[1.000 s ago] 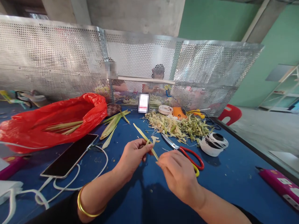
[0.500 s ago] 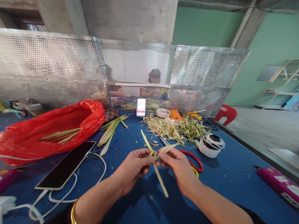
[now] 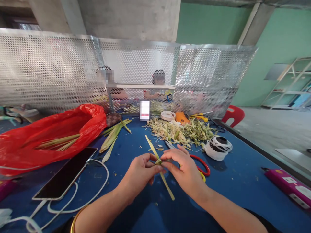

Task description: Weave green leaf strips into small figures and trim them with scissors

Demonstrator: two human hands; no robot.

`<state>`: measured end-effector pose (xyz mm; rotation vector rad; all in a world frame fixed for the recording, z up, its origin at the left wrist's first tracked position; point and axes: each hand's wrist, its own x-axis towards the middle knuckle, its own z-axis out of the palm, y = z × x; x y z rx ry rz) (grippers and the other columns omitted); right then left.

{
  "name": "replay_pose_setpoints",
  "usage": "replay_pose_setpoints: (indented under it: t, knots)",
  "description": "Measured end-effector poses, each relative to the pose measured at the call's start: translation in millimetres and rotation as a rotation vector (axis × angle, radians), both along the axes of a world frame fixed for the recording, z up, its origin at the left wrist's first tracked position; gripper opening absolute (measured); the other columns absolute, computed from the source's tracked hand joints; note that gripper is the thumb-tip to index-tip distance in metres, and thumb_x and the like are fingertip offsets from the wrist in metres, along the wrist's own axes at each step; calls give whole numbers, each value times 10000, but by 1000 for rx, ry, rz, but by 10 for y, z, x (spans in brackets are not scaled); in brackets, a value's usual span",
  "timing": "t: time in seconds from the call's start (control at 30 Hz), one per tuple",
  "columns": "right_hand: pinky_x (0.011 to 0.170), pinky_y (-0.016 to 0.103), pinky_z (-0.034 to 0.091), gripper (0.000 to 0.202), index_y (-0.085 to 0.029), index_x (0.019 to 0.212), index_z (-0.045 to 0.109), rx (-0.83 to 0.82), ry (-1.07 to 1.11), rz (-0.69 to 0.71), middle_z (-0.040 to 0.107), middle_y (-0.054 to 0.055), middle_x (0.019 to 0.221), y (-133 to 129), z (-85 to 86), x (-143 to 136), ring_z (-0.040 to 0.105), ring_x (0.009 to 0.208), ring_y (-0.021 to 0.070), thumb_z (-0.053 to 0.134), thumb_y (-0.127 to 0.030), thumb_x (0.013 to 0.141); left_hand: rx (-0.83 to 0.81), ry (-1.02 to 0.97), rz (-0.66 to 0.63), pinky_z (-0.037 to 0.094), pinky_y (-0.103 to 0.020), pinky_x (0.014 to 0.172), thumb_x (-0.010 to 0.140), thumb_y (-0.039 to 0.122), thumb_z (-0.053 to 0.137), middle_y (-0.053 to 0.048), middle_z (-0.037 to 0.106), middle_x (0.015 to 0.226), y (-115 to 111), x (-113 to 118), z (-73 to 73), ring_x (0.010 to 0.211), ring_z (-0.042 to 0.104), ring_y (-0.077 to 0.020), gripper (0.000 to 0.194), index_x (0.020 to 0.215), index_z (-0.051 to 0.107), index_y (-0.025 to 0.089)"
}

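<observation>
A pale green leaf strip runs diagonally between my hands, with a small folded knot at its middle. My left hand pinches the knot from the left between thumb and fingers. From the right, my right hand touches the knot with thumb and index fingertips, its other fingers raised and curved. Red-handled scissors lie on the blue table beyond and partly behind my right hand.
A red plastic bag holding stalks and a phone with white cable lie left. Leaves, dried scraps, a string spool and a purple box lie around. People sit behind the perforated metal screen.
The fingers of my right hand have lifted and spread somewhat, and the pale strip end that stuck out over them no longer shows. The view has shifted slightly.
</observation>
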<state>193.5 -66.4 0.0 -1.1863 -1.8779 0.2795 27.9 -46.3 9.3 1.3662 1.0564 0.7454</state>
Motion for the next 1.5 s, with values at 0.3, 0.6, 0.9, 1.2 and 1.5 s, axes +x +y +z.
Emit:
replay_pose_setpoints:
  t: [0.3, 0.6, 0.9, 1.2, 1.5]
  knots:
    - [1027, 443, 290, 169, -259, 808, 630, -66, 32, 38, 663, -37, 775, -9, -5, -38, 628, 771, 157, 608, -94, 776, -235, -145, -40, 456, -199, 532, 792, 417, 578, -40, 658, 622, -34, -5, 58, 575, 640, -127, 309, 756, 654, 119]
    - [983, 412, 313, 181, -226, 774, 569, 61, -93, 87, 629, -30, 743, -64, 30, -50, 593, 710, 137, 549, -47, 765, -203, -58, -55, 408, -182, 407, 758, 434, 582, -41, 647, 576, -50, 23, 47, 527, 632, -142, 331, 665, 640, 122]
    - [974, 414, 317, 187, -218, 794, 572, 185, -205, 76, 628, -4, 746, -82, 46, -36, 589, 700, 142, 477, -58, 802, -321, -178, -136, 388, -165, 383, 720, 391, 643, -58, 659, 677, -7, -43, 96, 563, 619, -133, 279, 711, 662, 113]
    - [1028, 434, 260, 74, -239, 793, 614, 83, -67, 119, 657, -24, 772, -75, 138, 28, 612, 744, 148, 596, -174, 824, -379, -223, -193, 445, -128, 458, 755, 325, 670, -54, 679, 764, 19, -112, 129, 649, 634, -108, 212, 806, 705, 122]
    - [606, 257, 453, 88, -204, 689, 596, -538, 336, 157, 602, -35, 631, -73, 193, -2, 597, 614, 137, 595, -186, 775, -381, -155, -200, 453, -131, 463, 751, 336, 669, -76, 701, 856, 22, -80, 61, 670, 649, -114, 225, 823, 713, 127]
